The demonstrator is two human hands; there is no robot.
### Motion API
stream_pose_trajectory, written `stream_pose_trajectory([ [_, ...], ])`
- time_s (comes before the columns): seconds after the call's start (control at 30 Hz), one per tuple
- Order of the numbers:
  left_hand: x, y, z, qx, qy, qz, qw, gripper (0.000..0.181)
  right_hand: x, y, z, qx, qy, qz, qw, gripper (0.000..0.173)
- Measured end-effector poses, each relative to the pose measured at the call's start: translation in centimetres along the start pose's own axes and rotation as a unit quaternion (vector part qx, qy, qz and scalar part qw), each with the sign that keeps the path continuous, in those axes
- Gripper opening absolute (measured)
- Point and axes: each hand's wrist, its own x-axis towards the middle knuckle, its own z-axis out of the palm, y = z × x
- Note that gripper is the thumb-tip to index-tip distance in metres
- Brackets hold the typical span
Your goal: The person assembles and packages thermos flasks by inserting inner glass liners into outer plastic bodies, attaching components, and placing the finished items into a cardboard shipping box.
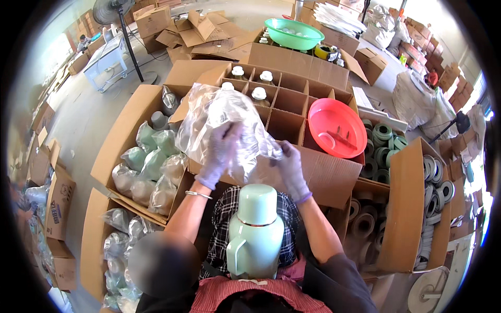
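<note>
My left hand (pixel 222 150), in a pale knit glove, grips a clear plastic bag (pixel 219 111) held up above a divided carton. My right hand (pixel 289 166), gloved the same way, pinches the bag's right edge. On my lap, over checked cloth, stands a mint-green vacuum flask (pixel 256 234) with its cup lid on and its handle to the left. Behind the bag, the carton's cardboard dividers (pixel 289 101) hold several bottles with white caps (pixel 259 94). A red plastic basin (pixel 332 113) with small thin pieces inside rests on the carton's right side.
Left are cartons of bagged cup-shaped parts (pixel 148 164). Right are boxes of green rings (pixel 381 135) and grey rings (pixel 432 187). A green basin (pixel 293 33) sits on a farther carton. A standing fan (pixel 125 35) and flattened cardboard (pixel 203 33) are behind. A person (pixel 83 42) is far left.
</note>
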Motion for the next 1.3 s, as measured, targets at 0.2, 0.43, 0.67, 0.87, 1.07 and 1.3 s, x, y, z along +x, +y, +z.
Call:
stream_pose_trajectory([
  [0.2,-3.7,-6.4,-5.8,-0.164,-0.054,-0.002,0.985,0.053,0.5,2.3,-0.5,0.015,0.021,0.011,1.000,0.007],
  [0.43,-6.4,-6.3,-0.9,0.098,0.000,-0.030,0.995,0.052,-3.6,-0.7,3.2,0.091,-0.055,0.018,0.994,0.019],
  [0.67,-9.4,-7.8,-4.8,0.362,0.026,0.212,0.908,0.017,-6.3,1.5,-1.9,-0.510,0.051,-0.146,0.846,0.015],
  [0.87,-19.8,0.9,-6.7,0.146,-0.257,0.217,0.930,0.026,-15.7,-0.2,-2.5,-0.425,0.086,-0.385,0.815,0.021],
  [1.07,-21.2,0.5,-7.3,0.222,-0.262,0.254,0.904,0.027,-23.0,5.6,-6.6,-0.481,-0.066,-0.394,0.781,0.028],
  [1.3,-26.7,-4.9,-8.1,0.236,-0.476,0.088,0.843,0.023,-26.1,3.9,-8.3,-0.524,-0.215,-0.385,0.728,0.016],
])
